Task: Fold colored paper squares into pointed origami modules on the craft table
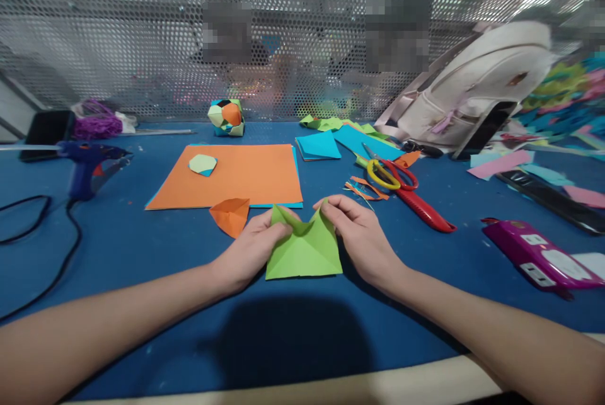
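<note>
Between my two hands is a sheet of green paper, creased, with its top edge dipping in the middle. My left hand pinches its upper left corner, thumb in front. At the upper right corner, my right hand grips the paper between thumb and fingers. Just beyond my left hand lies a folded orange paper piece. Behind it, a stack of orange sheets rests over blue ones, with a small pale green and blue folded piece on top.
Scissors, a red-handled cutter and paper scraps lie right of centre. Blue squares and a multicoloured paper ball sit farther back. A glue gun with its cord stands left; a purple power strip and white backpack are right.
</note>
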Demonstrator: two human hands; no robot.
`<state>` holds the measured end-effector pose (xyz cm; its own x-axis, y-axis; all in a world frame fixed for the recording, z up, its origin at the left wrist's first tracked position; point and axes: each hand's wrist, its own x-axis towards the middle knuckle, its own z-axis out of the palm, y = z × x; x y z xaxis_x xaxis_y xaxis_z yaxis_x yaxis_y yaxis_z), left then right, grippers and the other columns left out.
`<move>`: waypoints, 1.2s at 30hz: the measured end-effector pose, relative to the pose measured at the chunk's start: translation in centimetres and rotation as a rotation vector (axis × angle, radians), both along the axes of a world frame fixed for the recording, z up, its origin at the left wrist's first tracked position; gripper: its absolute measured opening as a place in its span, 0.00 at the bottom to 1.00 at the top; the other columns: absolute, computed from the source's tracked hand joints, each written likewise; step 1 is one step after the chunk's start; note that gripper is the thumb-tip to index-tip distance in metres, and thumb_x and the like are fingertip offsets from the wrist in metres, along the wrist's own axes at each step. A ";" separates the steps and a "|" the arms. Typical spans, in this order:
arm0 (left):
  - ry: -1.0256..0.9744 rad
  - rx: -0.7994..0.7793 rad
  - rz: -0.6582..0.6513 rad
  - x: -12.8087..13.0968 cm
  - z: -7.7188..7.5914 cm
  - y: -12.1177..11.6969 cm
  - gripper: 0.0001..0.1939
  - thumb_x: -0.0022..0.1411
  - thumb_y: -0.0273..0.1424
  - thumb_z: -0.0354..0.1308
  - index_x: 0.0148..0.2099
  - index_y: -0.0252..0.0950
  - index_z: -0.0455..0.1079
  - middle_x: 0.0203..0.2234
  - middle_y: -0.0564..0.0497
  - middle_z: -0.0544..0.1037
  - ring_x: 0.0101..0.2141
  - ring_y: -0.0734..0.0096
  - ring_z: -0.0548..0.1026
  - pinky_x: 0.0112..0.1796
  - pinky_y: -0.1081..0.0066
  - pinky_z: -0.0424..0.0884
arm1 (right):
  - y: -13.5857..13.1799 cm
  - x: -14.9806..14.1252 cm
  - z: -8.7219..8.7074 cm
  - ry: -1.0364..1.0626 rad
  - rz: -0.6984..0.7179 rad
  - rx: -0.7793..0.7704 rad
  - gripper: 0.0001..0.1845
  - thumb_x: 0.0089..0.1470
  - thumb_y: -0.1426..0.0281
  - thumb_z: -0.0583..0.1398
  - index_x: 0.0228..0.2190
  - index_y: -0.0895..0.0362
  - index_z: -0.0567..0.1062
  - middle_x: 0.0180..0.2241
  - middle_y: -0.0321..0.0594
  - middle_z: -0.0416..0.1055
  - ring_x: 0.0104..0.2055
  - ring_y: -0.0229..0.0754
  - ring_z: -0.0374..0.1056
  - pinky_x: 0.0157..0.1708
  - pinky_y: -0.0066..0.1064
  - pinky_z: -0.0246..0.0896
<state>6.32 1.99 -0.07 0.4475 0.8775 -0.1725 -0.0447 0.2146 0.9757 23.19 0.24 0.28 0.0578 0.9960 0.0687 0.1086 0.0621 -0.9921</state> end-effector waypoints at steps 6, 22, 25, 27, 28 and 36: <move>0.049 0.073 0.034 -0.4 -0.6 -0.1 0.05 0.56 0.27 0.49 0.36 0.39 0.64 0.27 0.57 0.66 0.30 0.74 0.64 0.31 0.73 0.61 | -0.2 -0.2 0.3 -0.003 0.024 -0.049 0.11 0.49 0.63 0.58 0.31 0.56 0.75 0.23 0.33 0.66 0.23 0.32 0.57 0.22 0.25 0.53; 0.183 0.286 -0.082 -0.5 0.0 -0.3 0.04 0.61 0.30 0.46 0.35 0.38 0.61 0.32 0.55 0.66 0.35 0.72 0.63 0.36 0.71 0.61 | 0.0 -0.5 -0.2 0.000 0.015 0.050 0.11 0.45 0.63 0.62 0.27 0.57 0.70 0.23 0.32 0.65 0.24 0.33 0.60 0.24 0.25 0.57; 0.178 0.271 -0.102 -0.4 0.3 -0.5 0.05 0.62 0.33 0.48 0.36 0.37 0.61 0.31 0.54 0.66 0.33 0.73 0.64 0.33 0.71 0.62 | 0.0 -0.4 -0.3 -0.011 0.024 0.051 0.11 0.45 0.62 0.62 0.28 0.57 0.71 0.23 0.33 0.66 0.25 0.33 0.60 0.24 0.25 0.57; 0.170 0.251 -0.110 -0.3 0.4 -0.6 0.07 0.61 0.35 0.49 0.36 0.36 0.60 0.32 0.53 0.67 0.32 0.73 0.64 0.32 0.72 0.62 | 0.0 -0.4 -0.3 -0.020 0.033 0.050 0.11 0.45 0.62 0.62 0.28 0.57 0.71 0.24 0.34 0.68 0.25 0.34 0.62 0.25 0.26 0.59; 0.168 0.240 -0.110 -0.3 0.5 -0.6 0.07 0.61 0.35 0.49 0.37 0.36 0.60 0.32 0.53 0.67 0.32 0.73 0.65 0.32 0.72 0.62 | 0.0 -0.4 -0.3 -0.026 0.038 0.051 0.11 0.45 0.62 0.62 0.28 0.57 0.71 0.24 0.34 0.68 0.25 0.34 0.62 0.25 0.26 0.59; 0.150 0.226 -0.075 0.1 0.4 -0.6 0.07 0.59 0.33 0.53 0.38 0.37 0.59 0.28 0.56 0.66 0.30 0.75 0.65 0.31 0.74 0.63 | -0.2 -0.3 -0.2 -0.083 0.079 0.095 0.08 0.47 0.65 0.61 0.29 0.57 0.74 0.25 0.35 0.71 0.27 0.35 0.65 0.28 0.27 0.63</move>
<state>6.39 1.35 0.29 0.4968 0.8667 -0.0458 0.1118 -0.0115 0.9937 22.90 0.08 0.09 -0.0300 0.9860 0.1639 0.1814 0.1666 -0.9692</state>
